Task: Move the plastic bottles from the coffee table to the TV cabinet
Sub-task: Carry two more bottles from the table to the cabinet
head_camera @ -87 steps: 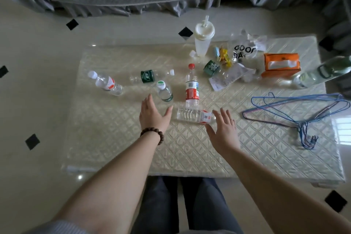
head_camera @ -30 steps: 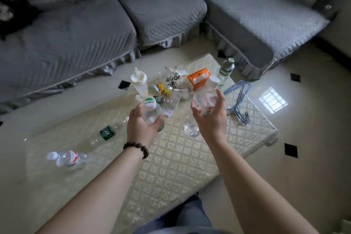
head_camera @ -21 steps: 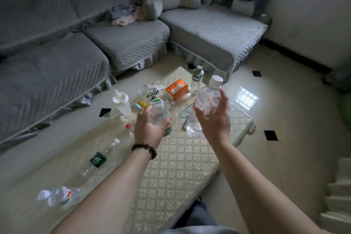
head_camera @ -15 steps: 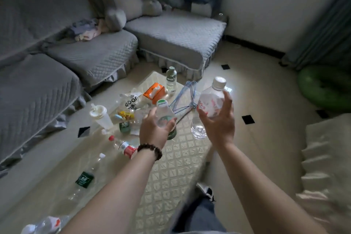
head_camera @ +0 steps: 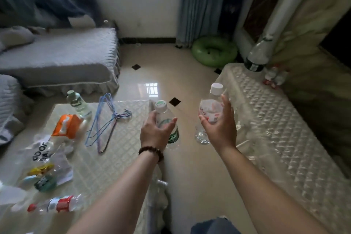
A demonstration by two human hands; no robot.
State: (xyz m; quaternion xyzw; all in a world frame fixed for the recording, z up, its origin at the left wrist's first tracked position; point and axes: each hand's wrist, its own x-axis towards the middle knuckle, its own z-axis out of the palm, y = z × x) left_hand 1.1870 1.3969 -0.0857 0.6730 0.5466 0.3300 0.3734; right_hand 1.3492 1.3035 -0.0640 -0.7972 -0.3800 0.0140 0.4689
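Observation:
My left hand (head_camera: 154, 134) grips a clear bottle with a green label (head_camera: 166, 119) upright, above the coffee table's right edge. My right hand (head_camera: 220, 129) holds a clear bottle with a white cap and red label (head_camera: 210, 108) over the floor gap, close to the TV cabinet (head_camera: 281, 138) on the right. A red-capped bottle (head_camera: 55, 205) lies on the coffee table (head_camera: 117, 150) at the lower left. A bottle with a pale green cap (head_camera: 77, 103) stands at the table's far side.
On the coffee table lie blue wire hangers (head_camera: 106, 121), an orange tissue box (head_camera: 66, 125), a plastic bag (head_camera: 39, 152) and small clutter. A large dark-labelled bottle (head_camera: 256, 57) and small red-white items (head_camera: 273, 78) stand on the cabinet's far end. A green swim ring (head_camera: 214, 51) lies beyond; grey sofa (head_camera: 57, 59) at left.
Both hands picked a bottle up off the coffee table. My view has swung right, and the hands have carried the bottles off the table toward the covered cabinet.

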